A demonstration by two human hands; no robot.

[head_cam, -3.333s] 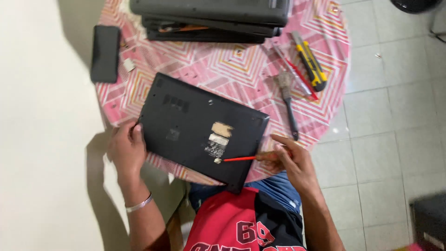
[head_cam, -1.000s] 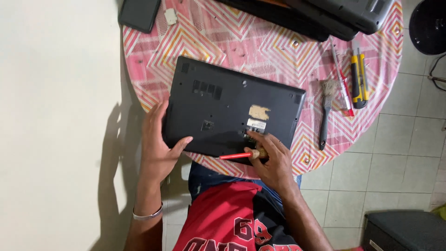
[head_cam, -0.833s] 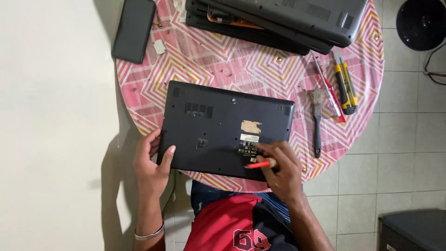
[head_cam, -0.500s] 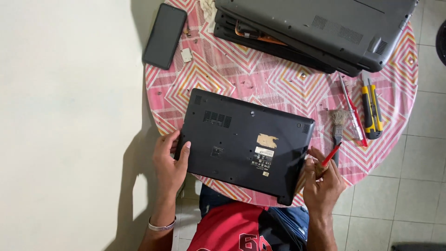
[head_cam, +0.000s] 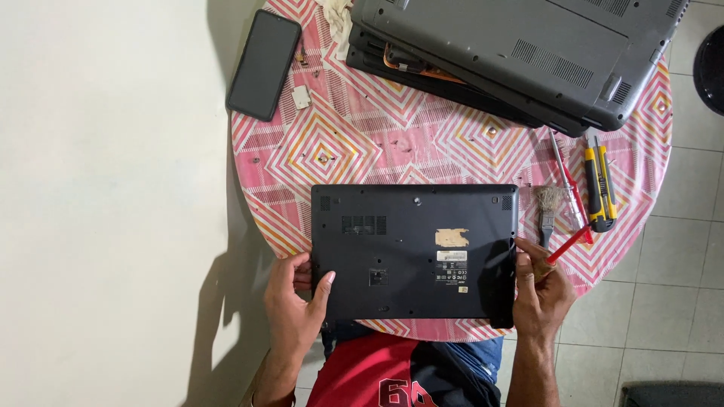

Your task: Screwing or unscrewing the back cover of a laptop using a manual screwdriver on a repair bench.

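A black laptop lies upside down on the near part of a round table with a pink patterned cloth, its underside and label patch facing up. My left hand grips the laptop's near left corner, thumb on top. At the laptop's right edge, my right hand touches the case while it holds a thin red screwdriver that points up and to the right.
A stack of grey and black laptops fills the far side. A black phone lies at the far left. A small brush, a red-handled screwdriver and a yellow utility knife lie on the right. Tiled floor surrounds the table.
The black laptop has been turned square to me. My right hand with the red screwdriver moved from the label area to the laptop's right edge. My left hand stays on the left corner.
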